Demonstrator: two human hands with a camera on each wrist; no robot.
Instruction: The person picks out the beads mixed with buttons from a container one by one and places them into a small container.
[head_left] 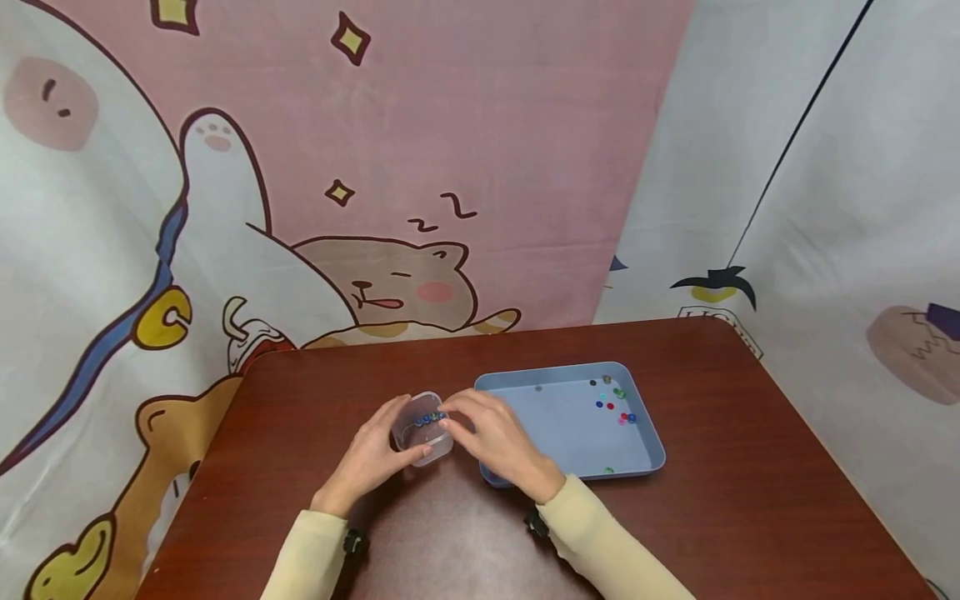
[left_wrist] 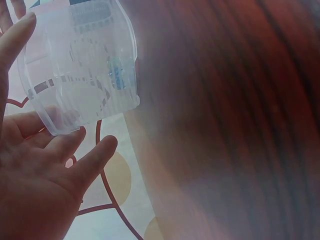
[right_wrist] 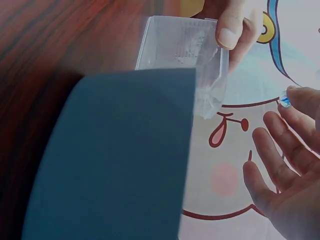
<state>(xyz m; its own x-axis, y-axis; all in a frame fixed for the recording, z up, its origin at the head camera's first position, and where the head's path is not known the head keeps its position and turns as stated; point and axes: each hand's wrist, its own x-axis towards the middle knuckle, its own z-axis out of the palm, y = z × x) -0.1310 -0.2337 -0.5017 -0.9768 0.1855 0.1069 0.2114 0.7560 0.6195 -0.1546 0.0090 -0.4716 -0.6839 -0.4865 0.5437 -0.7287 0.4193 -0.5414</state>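
A small clear plastic box is held by my left hand, thumb on the near rim and fingers along the far left side. Inside it several blue marbles lie in a row; through the box wall in the left wrist view they show as a blue cluster. My right hand is over the right side of the box. Between its thumb and index finger it pinches a clear marble with a blue swirl, its other fingers spread.
Right of the box a shallow blue tray stands on the brown table. Several small coloured pieces lie in it, mostly near its right side, among them a red piece. A cartoon-printed cloth hangs behind the table.
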